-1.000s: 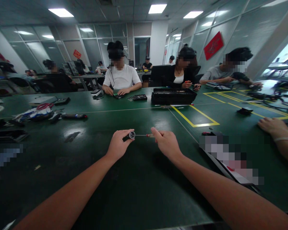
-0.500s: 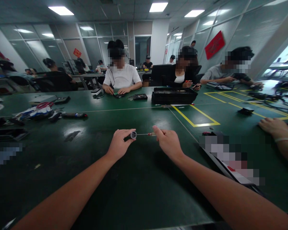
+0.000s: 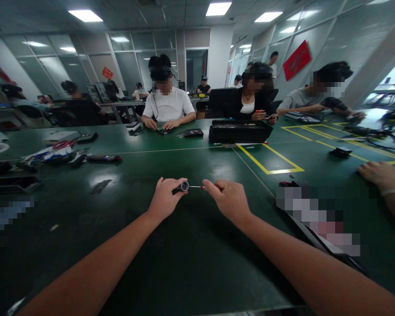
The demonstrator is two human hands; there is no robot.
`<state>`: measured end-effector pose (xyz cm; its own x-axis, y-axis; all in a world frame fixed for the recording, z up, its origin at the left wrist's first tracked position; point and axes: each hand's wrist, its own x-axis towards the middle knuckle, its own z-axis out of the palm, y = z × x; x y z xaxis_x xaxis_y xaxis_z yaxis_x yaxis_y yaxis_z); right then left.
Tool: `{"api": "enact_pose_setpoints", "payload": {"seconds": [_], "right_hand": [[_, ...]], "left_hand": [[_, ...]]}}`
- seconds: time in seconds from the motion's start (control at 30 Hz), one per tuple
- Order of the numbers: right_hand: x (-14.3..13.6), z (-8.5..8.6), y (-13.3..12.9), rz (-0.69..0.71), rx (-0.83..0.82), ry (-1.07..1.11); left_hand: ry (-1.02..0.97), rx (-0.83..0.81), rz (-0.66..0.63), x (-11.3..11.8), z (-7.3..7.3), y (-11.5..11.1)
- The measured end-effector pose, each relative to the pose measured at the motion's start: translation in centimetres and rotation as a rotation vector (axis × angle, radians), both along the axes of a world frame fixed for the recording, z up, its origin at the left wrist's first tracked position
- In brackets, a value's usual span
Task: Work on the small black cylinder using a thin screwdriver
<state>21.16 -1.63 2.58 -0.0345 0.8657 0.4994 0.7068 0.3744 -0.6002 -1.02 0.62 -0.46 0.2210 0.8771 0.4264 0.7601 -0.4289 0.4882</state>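
Silver-rimmed tube (image 3: 184, 186) and thin screwdriver (image 3: 195, 187), end to side between two hands

In the head view, the left hand (image 3: 164, 199) has its thumb and fingers clamped on the tube. The round end faces back at the person, and the dark body seems to run away from them, mostly hidden by the fingers. The right hand (image 3: 232, 199) has its fingers closed on the screwdriver's handle. The thin rod lies sideways and points left, straight at the right side of the rim. I cannot tell if the tip touches the rim or goes in. The tube is up off the green table (image 3: 197, 263), just left of the right thumb. The left fingers wrap its other sides, so the right side is the open one.

Farther off are a long black box (image 3: 240, 134), a dark pen-like tool (image 3: 104, 158) and yellow tape (image 3: 285, 171). Another person's hand (image 3: 377, 172) rests at the far right. These are all well apart from the tube.
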Motion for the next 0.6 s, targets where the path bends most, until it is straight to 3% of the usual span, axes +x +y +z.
{"api": "enact_pose_setpoints", "payload": {"seconds": [0.37, 0.6], "right_hand": [[0.03, 0.7, -0.71, 0.055, 0.024, -0.047], [-0.11, 0.65, -0.42, 0.199, -0.063, 0.076]], "left_hand": [[-0.016, -0.027, 0.011, 0.01, 0.31, -0.15], [-0.022, -0.018, 0.019, -0.04, 0.24, -0.06]]}}
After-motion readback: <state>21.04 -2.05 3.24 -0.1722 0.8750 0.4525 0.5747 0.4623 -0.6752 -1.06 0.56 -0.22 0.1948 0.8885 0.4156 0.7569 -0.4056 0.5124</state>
